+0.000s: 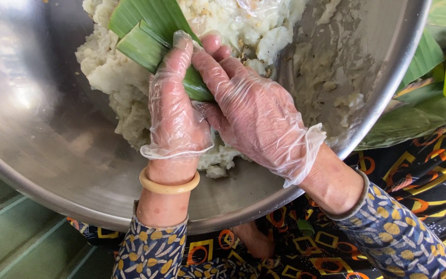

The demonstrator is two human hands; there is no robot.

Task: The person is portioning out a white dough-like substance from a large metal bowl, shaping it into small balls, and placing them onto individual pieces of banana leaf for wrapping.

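Both hands work together over the pale filling: the left hand (174, 111) and the right hand (256, 113), each in a thin clear disposable glove, are closed around a folded green leaf (150, 31), the left cupping it from beside and below, the right pressing its fingers across the folded edge so the two hands touch. The leaf sits at the upper middle of a large steel bowl (42, 150), its lower end hidden under the fingers and its open end lying against a heap of white, lumpy sticky mash (114, 77) that fills the far part of the bowl and smears up the right wall. To do this fold well, I judge the fingers should keep the overlapping leaf edges pinched flat and tight while the cupping hand supports the bottom, so the cone holds its shape and no seam gapes. A cream-coloured bangle (169, 185) circles the left wrist, and dark patterned sleeves (388, 227) cover both forearms. More green leaves (424, 103) lie outside the bowl at the right. No packages, labels or signs show anywhere; a green slatted surface (11, 232) is visible at lower left.
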